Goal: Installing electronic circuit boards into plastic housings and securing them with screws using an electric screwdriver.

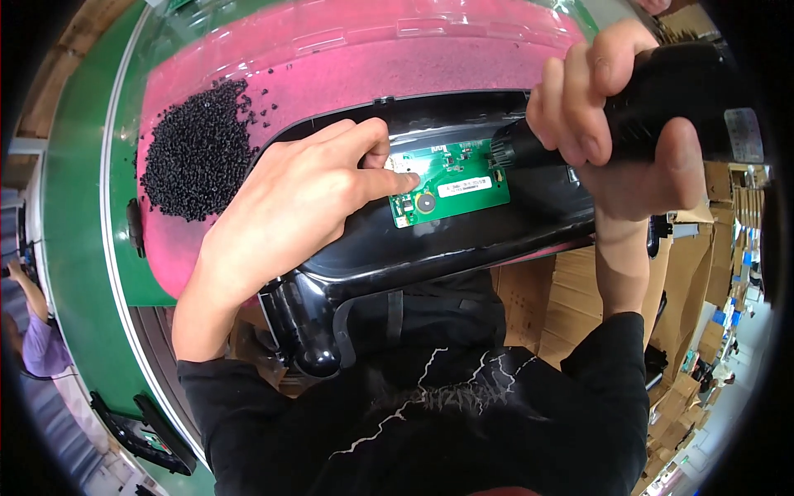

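right grip closed around black screwdriver; left hand fingertips press green circuit board near housing edge.

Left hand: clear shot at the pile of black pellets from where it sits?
Probably yes. The left hand presses the green circuit board with its fingers, and the black pellets lie just beside it on the open pink mat, nothing between.
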`<state>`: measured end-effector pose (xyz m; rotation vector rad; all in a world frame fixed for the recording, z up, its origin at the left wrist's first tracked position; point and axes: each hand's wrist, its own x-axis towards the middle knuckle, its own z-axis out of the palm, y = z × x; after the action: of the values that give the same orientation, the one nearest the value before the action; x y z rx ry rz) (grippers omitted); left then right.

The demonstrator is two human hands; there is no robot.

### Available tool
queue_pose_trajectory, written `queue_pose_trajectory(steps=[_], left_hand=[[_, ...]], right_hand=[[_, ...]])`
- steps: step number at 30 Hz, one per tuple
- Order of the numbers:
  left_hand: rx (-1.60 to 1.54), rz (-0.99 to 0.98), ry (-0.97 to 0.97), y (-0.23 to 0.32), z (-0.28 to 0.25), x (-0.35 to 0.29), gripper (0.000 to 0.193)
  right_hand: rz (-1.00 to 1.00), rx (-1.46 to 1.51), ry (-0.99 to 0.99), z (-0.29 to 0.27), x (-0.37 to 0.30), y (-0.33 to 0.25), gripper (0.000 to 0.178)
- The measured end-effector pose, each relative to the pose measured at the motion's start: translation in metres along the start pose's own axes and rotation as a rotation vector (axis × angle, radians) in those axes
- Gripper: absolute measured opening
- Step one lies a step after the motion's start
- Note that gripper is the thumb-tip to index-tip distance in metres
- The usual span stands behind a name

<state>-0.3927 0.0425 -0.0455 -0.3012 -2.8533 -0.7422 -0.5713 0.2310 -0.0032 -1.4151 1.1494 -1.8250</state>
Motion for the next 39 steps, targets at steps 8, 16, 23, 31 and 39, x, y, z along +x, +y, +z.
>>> queue_pose_trajectory(steps=[8, 16, 23, 31, 39], left_hand=[[-0.014, -0.024, -0.011, -0.004, -0.006, -0.011, 0.04], [-0.576, -0.015, 0.222, -0.01, -0.021, -0.007, 0.025], [-0.622, 0.031, 0.275, -0.012, -0.026, -0.012, 0.023], [-0.458, 0.069, 0.229, -0.012, -0.028, -0.013, 0.023], [-0.428, 0.16, 0.291, -0.018, -0.022, -0.013, 0.026]], right_hand=[[0.043, -0.134, 0.145, 0.024, 0.011, 0.002, 0.06], [-0.176, 0.284, 0.007, 0.035, 0.019, -0.018, 0.061], [-0.193, 0.285, -0.061, 0.048, 0.027, -0.011, 0.063], [-0.212, 0.267, -0.104, 0.06, 0.036, -0.002, 0.065], [-0.225, 0.248, -0.149, 0.057, 0.043, 0.005, 0.066]])
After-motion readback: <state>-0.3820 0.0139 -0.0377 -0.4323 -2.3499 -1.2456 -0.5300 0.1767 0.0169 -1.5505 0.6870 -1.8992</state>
